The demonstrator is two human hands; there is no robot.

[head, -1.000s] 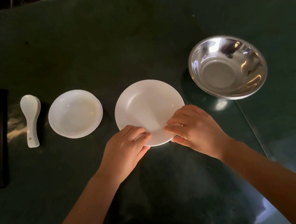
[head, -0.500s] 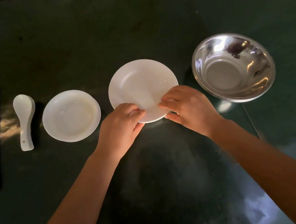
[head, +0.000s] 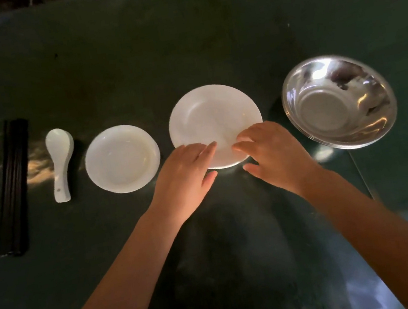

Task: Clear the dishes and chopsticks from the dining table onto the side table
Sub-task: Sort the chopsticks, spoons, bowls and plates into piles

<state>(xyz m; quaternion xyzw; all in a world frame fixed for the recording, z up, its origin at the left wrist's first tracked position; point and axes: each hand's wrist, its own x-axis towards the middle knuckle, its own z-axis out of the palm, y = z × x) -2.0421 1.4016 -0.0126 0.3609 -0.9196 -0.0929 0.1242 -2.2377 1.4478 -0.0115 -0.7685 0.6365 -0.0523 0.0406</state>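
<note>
1. Two hands are seen at the near edge of the white plate (head: 214, 118): the left hand (head: 186, 173) and the right hand (head: 276, 152), fingers laid over the rim and thumbs below it, loosely spread rather than clenched. Whether the plate is actually gripped cannot be told, since the near rim is covered by the fingers.
2. The plate is set on the dark bench (head: 129, 59), between a smaller white dish (head: 122, 158) and a steel bowl (head: 339, 102).
3. A white spoon (head: 61, 161) is laid left of the dish, bowl end away from the person.
4. Black chopsticks (head: 13, 187) are bundled at the far left; how many cannot be counted in the dim light.
5. Both forearms are cut off by the lower frame edge.
</note>
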